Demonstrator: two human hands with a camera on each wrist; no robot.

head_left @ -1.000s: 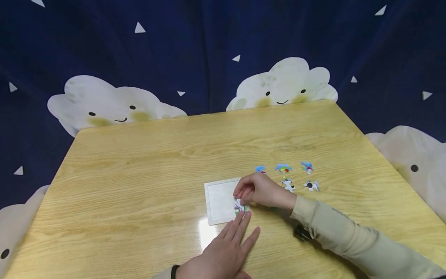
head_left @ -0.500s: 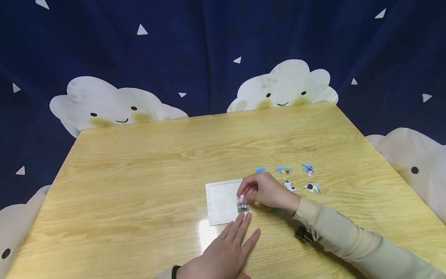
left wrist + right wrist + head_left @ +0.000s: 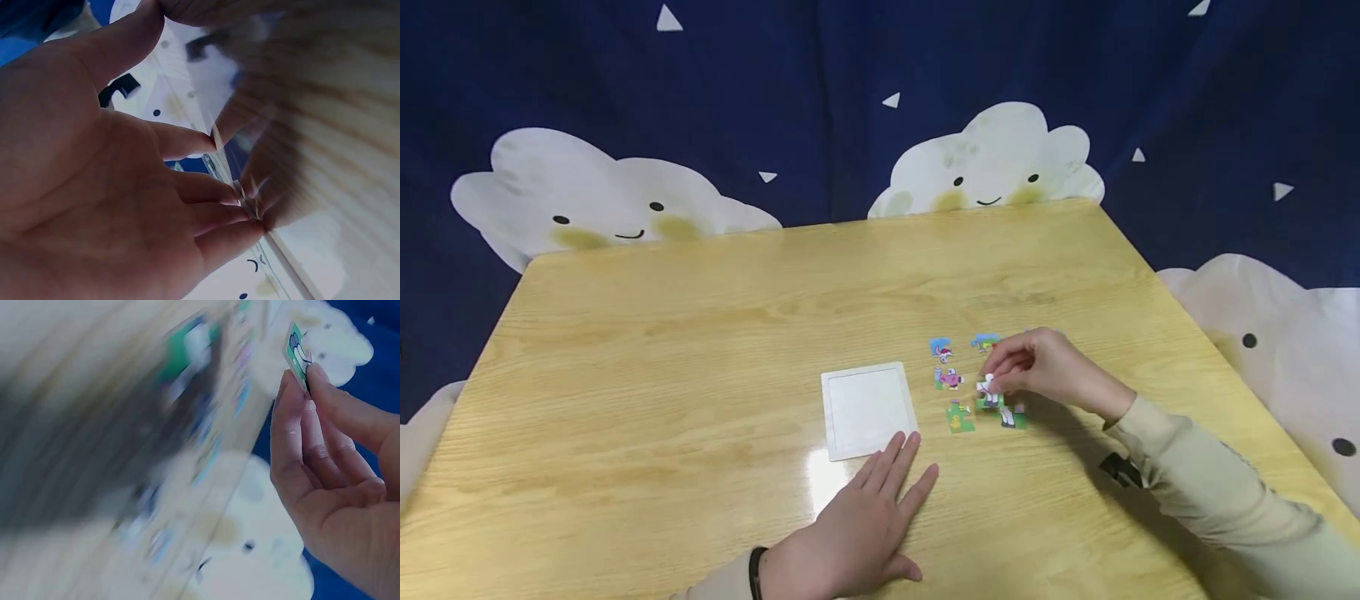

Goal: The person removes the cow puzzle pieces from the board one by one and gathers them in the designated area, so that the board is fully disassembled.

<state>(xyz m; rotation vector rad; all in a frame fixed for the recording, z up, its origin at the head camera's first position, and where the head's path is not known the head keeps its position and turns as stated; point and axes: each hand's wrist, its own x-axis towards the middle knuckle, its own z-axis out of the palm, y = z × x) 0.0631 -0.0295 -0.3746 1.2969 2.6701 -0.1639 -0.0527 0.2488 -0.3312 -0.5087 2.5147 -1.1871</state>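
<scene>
A jigsaw piece (image 3: 989,395) with white and green print is pinched between thumb and fingers of my right hand (image 3: 1051,371), raised over the other pieces. In the right wrist view the held piece (image 3: 296,359) stands edge-on at the fingertips. My left hand (image 3: 855,525) lies with its fingers extended, fingertips at the lower right corner of a white square puzzle tray (image 3: 865,412). From the left wrist, my left hand (image 3: 137,194) shows its palm, with straight fingertips meeting the surface. No piece shows inside the tray.
Several loose pieces lie right of the tray: a blue one (image 3: 941,348), a pink one (image 3: 951,379), a green one (image 3: 959,417) and a green-and-white one (image 3: 1011,417). My right hand hides others. A dark blue curtain (image 3: 820,108) hangs behind the wooden table (image 3: 700,375).
My right hand has lifted the piece out of the tray and carried it right, over the loose pieces. My left hand stays at the tray's corner. The head view has shifted slightly.
</scene>
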